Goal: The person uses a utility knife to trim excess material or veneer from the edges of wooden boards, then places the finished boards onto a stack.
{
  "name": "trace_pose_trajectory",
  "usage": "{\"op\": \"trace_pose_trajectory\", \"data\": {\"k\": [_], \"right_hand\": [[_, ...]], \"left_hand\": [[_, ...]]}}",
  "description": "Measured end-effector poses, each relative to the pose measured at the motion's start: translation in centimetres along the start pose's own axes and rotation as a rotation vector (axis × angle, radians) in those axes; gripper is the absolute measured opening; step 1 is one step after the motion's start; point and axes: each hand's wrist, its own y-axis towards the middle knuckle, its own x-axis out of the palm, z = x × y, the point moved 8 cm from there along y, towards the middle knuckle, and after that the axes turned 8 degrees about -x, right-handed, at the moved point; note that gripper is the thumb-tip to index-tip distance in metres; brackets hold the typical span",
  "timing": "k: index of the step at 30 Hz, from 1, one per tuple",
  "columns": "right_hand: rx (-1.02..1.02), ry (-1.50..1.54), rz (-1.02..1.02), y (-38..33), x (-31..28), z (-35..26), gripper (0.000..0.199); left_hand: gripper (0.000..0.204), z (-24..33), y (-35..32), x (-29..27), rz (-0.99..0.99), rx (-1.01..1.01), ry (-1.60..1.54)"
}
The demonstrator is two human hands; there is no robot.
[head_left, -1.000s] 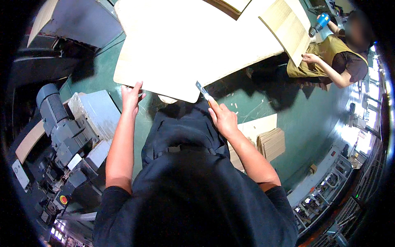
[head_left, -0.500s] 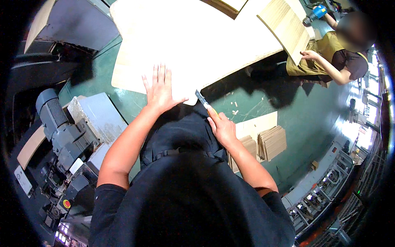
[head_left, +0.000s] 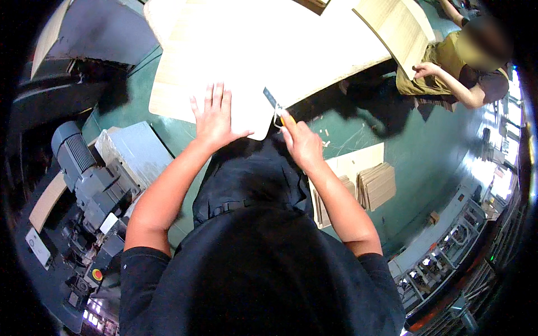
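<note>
On a green workshop floor (head_left: 426, 157), the left hand (head_left: 216, 120) lies flat, fingers spread, on a pale veneer sheet (head_left: 263, 50) (holding nothing); the right hand (head_left: 300, 143), grip closed, holds a knife (head_left: 276, 103).

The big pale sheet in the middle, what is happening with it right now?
A person in black presses the left hand, fingers spread, flat on the large pale sheet. The right hand grips a yellow-handled utility knife, its blade at the sheet's near edge. A second person at upper right holds another thin board. A grey motor sits on the left.
</note>
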Motion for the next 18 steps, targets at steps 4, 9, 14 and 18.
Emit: {"op": "trace_pose_trajectory", "data": {"k": [4, 9, 14, 18], "right_hand": [[0.018, 0.053, -0.123, -3.8, 1.9, -2.5, 0.047], [0.014, 0.136, -0.162, -5.1, 3.6, -5.0, 0.056], [0.036, 0.143, -0.091, -4.5, 2.7, -5.5, 0.056], [0.087, 0.121, -0.069, -3.5, 2.1, -4.8, 0.057]], "left_hand": [[0.145, -2.2, -0.8, -0.7, -0.078, 0.06, 0.043], [0.143, -4.5, -0.1, -1.5, -0.097, 0.18, 0.097], [0.139, -2.4, 0.8, -2.8, -0.155, 0.21, 0.178], [0.142, 1.2, -2.1, -1.5, -0.163, 0.056, 0.07]]}}
